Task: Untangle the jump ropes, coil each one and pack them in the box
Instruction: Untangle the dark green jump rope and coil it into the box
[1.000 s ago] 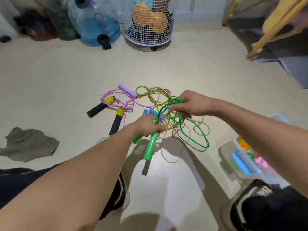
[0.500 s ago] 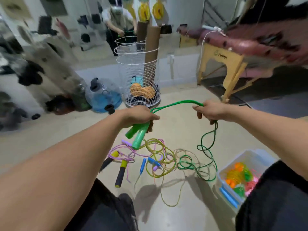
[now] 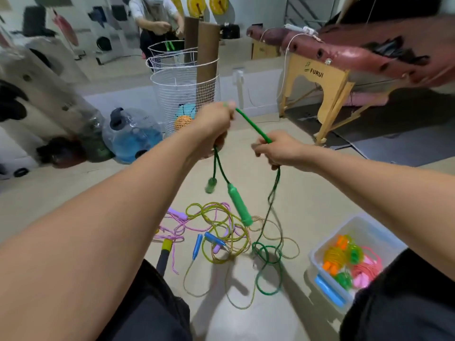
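My left hand (image 3: 213, 126) and my right hand (image 3: 280, 150) both grip the green jump rope (image 3: 253, 126), a short stretch of it taut between them. Its two green handles (image 3: 240, 204) dangle below my left hand. From my right hand the rest of the rope hangs down to loose loops on the floor (image 3: 267, 252). Below lies a tangle of ropes: a pink one with a purple handle (image 3: 178, 214), a yellow-green one with blue handles (image 3: 214, 238), and a thin tan cord. A clear plastic box (image 3: 327, 242) at lower right holds several coiled ropes.
A white wire basket (image 3: 183, 94) with cardboard tubes stands behind my hands. A blue water jug (image 3: 130, 134) sits to its left. A folding massage table (image 3: 344, 70) is at right. A black-and-yellow handle (image 3: 165, 251) lies by my left knee. A mirror shows a person.
Both hands have come closer together and slid along the green rope. The green handles, earlier in my left hand's grip, now hang below it. More rope has lifted off the floor.
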